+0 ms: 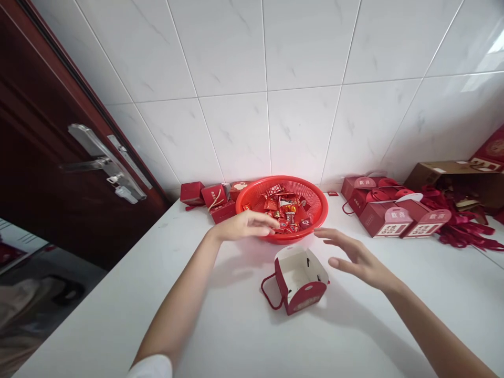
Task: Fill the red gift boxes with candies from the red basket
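An open-topped red gift box point(306, 297) with a white inside stands on the table below my hands, its dark red cord handle hanging out to the left. Behind it sits a red plastic basket point(321, 220) holding several wrapped candies point(289, 206). My left hand point(246, 226) is over the basket's near left edge with fingers stretched out and nothing held. To the right, my right hand point(354, 257) hovers beside the box, thumb and fingers apart, also holding nothing. Neither hand appears to touch the box.
Small red boxes point(214, 195) lie left of the basket against the tiled wall. Several closed red gift boxes point(388, 218) stand at the right, with dark red ribbons point(460, 226) and a brown carton point(437, 176) beyond them. A dark door point(47, 105) with a metal handle is at the left.
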`<state>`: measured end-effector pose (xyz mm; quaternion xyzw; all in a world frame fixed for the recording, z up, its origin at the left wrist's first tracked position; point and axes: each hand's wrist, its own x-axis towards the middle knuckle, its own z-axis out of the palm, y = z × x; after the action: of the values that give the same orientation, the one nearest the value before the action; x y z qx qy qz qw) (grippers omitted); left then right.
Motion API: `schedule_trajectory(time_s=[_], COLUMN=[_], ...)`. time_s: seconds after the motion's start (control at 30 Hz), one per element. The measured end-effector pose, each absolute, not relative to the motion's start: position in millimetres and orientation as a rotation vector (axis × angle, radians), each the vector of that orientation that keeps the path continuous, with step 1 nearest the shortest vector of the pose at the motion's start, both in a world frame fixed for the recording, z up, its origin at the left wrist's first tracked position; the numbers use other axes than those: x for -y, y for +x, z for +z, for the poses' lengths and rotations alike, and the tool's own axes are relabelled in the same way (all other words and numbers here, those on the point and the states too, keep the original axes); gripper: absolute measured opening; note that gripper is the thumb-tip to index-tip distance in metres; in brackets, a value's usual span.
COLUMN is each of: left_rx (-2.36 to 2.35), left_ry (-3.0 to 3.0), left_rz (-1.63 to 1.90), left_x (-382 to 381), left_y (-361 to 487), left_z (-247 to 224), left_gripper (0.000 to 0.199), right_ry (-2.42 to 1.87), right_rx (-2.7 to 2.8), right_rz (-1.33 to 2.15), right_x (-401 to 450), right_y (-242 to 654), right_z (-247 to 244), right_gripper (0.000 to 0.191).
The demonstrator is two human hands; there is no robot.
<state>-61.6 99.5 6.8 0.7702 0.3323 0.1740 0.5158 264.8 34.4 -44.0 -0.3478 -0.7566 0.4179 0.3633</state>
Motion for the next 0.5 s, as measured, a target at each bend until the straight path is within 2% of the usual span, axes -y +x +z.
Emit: schedule_trajectory(time_s=[0.1, 0.23, 0.27, 0.43, 0.5], left_rx=[-0.976, -1.272, -1.298, -1.336, -1.320], left_ry=[2.025, 2.103, 2.095, 2.069, 2.041], left_rz=[0.381, 0.285, 0.291, 0.413, 0.543], left_x=[-142.5, -191.4, -198.7, -209.0, -205.9], left_y=[-35.9, -3.2, 1.4, 3.2, 1.5], left_z=[5.1, -21.0, -27.3, -38.0, -33.8], left_gripper=[0.030, 0.048, 0.047, 0.009, 0.017], right_ry=[-0.878, -0.860, -0.855, -0.898, -0.927], right_rx=[1.812, 1.570, 1.510, 1.252, 1.197], right_rz=[1.076, 1.123, 1.122, 1.166, 1.162], right_x=[-52.1, -79.1, -86.3, -119.9, -129.5], right_y=[253.7, 227.5, 221.7, 208.1, 206.4], right_z=[-21.4, -11.2, -13.4, -35.4, -40.4], right_gripper=[0.040, 0.031, 0.030, 0.027, 0.027])
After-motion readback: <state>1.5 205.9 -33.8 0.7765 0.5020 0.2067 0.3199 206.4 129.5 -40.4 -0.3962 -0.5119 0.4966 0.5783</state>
